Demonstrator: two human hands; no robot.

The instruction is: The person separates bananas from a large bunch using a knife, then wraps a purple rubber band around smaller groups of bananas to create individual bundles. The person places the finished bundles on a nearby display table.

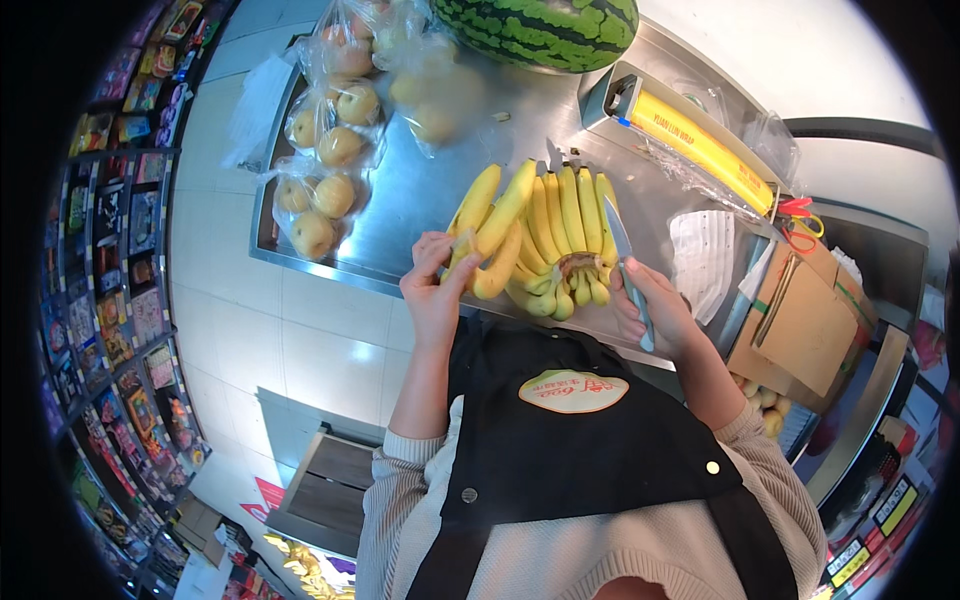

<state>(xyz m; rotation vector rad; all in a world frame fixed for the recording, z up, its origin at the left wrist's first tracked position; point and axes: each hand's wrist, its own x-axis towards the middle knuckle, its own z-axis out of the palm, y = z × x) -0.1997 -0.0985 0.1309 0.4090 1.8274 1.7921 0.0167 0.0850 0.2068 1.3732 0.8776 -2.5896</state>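
Observation:
My left hand [439,274] grips a small cluster of yellow bananas [491,225] by its stem end, held over the front edge of a stainless steel table [375,255]. Beside it on the right lies a larger bunch of bananas [574,217], its fingers pointing away from me and its cut brown crown towards me. My right hand [652,300] is closed around the light blue handle of a kitchen knife [618,229]. The blade points up and away, along the right side of the larger bunch. Whether the blade touches the fruit I cannot tell.
Clear plastic bags of round yellowish fruit [330,195] line the table's left side. A watermelon [540,30] sits at the back. At right are a cling wrap roll in its dispenser [697,146], scissors [799,225], a white paper sheet [703,262] and a cardboard box [806,322].

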